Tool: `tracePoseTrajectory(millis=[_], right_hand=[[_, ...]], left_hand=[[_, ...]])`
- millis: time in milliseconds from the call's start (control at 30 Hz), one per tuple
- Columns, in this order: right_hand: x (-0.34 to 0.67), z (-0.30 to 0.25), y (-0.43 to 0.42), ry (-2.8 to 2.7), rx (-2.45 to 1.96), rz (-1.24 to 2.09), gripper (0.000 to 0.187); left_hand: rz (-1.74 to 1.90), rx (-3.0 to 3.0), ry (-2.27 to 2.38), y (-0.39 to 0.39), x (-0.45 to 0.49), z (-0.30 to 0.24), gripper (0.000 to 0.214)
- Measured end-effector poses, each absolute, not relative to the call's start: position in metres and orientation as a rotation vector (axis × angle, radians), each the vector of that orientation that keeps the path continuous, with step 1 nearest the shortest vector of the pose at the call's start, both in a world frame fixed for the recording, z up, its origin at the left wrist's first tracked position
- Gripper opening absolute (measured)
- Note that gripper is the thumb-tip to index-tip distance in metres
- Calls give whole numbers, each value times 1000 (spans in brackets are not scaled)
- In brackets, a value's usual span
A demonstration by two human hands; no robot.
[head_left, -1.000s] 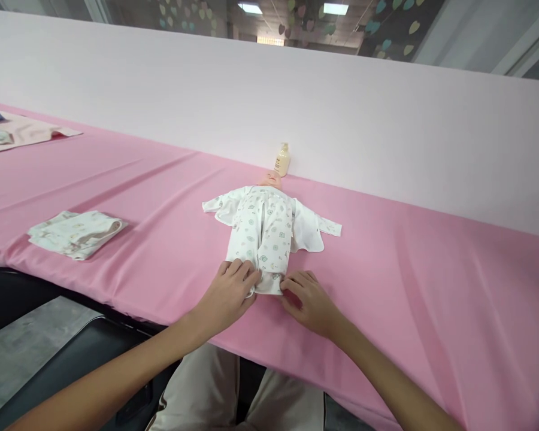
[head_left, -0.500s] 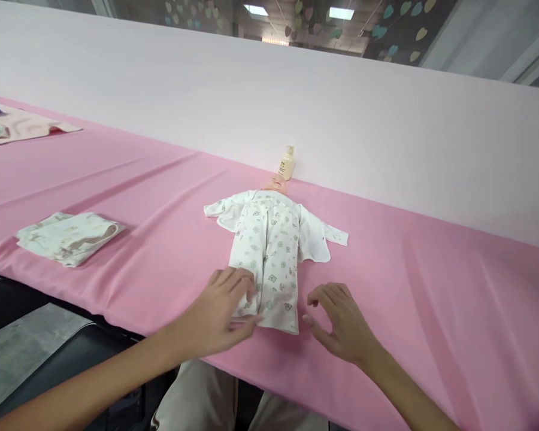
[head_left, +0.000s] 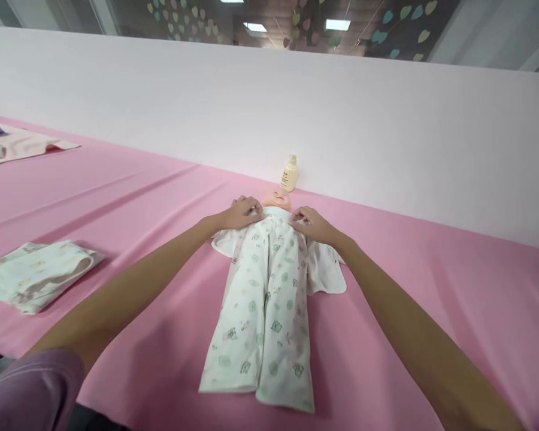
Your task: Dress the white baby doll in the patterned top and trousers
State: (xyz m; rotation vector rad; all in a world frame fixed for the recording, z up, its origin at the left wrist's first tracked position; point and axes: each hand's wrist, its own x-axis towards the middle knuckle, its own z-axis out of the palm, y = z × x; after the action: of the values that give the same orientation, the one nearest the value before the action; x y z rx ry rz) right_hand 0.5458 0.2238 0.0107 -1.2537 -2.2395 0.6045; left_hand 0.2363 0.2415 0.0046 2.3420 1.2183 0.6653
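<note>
White baby pants (head_left: pixel 281 299) with a green and grey print lie flat, legs toward me, over a spread white baby shirt (head_left: pixel 327 272). My left hand (head_left: pixel 241 214) is at the left end of the waistband, fingers curled and thumb meeting the cloth. At the waistband's right end, my right hand (head_left: pixel 314 225) pinches the cloth in the same way. Just beyond the collar is a doll's head (head_left: pixel 277 197); any body under the clothes is hidden. The shirt's sleeves are mostly covered by my hands and forearms.
A cream pump bottle (head_left: pixel 290 175) stands behind the doll's head by the white wall (head_left: pixel 269 108). Folded printed cloth (head_left: pixel 40 272) lies on the pink table cover (head_left: pixel 153 185) at the left. Farther left is a pale pink mat (head_left: pixel 31 143) with items on it.
Both my hands have moved forward from beside the pant legs' hems to the two ends of the waistband. The view has shifted closer, and the pants lie as before.
</note>
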Motion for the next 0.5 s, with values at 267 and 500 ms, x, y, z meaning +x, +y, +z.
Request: tracePoseTrajectory(millis=[267, 500], right_hand=[[553, -8, 255, -1994, -1262, 1026, 43], [538, -29, 252, -1994, -1432, 471, 29]], left_hand=[[758, 2063, 1141, 262, 238, -10, 40], [918, 2230, 1437, 249, 250, -22, 24]])
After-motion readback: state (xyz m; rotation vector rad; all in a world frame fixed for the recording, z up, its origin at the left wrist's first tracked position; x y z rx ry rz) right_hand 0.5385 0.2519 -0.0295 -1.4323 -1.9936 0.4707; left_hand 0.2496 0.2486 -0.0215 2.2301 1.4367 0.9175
